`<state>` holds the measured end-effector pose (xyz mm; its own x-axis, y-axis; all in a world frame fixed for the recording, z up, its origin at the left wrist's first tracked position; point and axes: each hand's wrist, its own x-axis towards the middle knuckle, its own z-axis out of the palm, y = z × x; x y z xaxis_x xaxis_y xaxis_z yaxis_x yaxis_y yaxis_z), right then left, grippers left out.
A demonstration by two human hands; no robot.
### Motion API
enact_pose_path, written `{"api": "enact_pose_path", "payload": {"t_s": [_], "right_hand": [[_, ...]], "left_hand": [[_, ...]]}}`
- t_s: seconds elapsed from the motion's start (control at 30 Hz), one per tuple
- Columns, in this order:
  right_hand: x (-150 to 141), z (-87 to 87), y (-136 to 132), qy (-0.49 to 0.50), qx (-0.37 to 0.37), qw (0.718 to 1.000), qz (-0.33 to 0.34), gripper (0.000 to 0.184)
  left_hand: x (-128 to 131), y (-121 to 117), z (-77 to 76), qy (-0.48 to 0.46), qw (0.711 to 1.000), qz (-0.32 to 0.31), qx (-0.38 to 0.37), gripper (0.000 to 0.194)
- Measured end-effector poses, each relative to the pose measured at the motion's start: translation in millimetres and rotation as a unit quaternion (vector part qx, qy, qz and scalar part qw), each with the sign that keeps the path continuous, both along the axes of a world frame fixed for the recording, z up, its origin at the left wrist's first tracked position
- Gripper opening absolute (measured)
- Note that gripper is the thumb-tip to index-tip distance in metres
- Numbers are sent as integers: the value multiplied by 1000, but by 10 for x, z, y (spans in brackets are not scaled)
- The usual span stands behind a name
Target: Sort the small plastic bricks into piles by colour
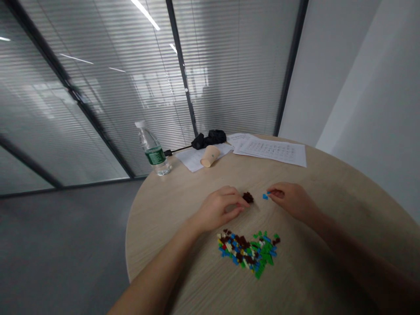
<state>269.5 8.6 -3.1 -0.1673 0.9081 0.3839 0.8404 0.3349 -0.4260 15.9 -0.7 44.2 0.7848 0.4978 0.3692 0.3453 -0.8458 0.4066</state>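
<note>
My left hand (219, 210) (LH) is curled loosely, half closed, fingertips right at a small heap of dark brown plastic mini bricks (248, 197); can't tell if it has hold of any. My right hand (290, 201) (RH) is almost pinched shut, fingertips at a few tiny bright blue plastic bricks (265, 196). One blue brick seems to sit at the fingertips, but can't tell if it's really gripped.

Brown heap + blue bricks lie just apart, between my hands. Nearer me is a loose spread of mixed green, blue, brown, cream, yellow and red mini bricks (248, 254), all on a round pale wood table (344, 192).

Bricks look v. light, stiff, smooth, easy to nudge out of place. Best taken by opposite edges w/ fingertips, one at a time.

Further off: clear plastic water bottle w/ green label (153, 151), beige paper cup (210, 156) on its side on a white sheet of paper (193, 161), printed white sheets (272, 151), black bundle (210, 139).
</note>
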Motion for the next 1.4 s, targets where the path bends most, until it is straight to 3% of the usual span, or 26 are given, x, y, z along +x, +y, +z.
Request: {"api": "enact_pose_path", "payload": {"t_s": [0.17, 0.33, 0.53, 0.8, 1.0, 1.23, 1.4], "right_hand": [[-35, -14, -9, -57, -21, 998, 15, 16], [-79, -15, -17, -77, 33, 995, 56, 15], [-135, -21, -45, -108, 44, 991, 67, 16], [-97, -35, -20, -87, 39, 992, 78, 19], [-99, -86, 4, -75, 12, 994, 81, 20], [-137, -71, -13, -41, 20, 996, 80, 19], [-173, -24, -56, -38, 24, 996, 74, 18]], "left_hand": [[0, -2, 9, 7, 1000, 1, 4, 19], [1, -15, 19, 22, 1000, 1, 9, 19], [7, -16, -3, 27, 999, -1, 24, 19], [5, -7, 9, 50, 999, -4, 12, 18], [-30, 4, 53, 99, 994, -18, -35, 11], [-116, 24, 44, 192, 967, -28, -165, 14], [-115, 11, 37, 209, 961, -19, -183, 14]]}}
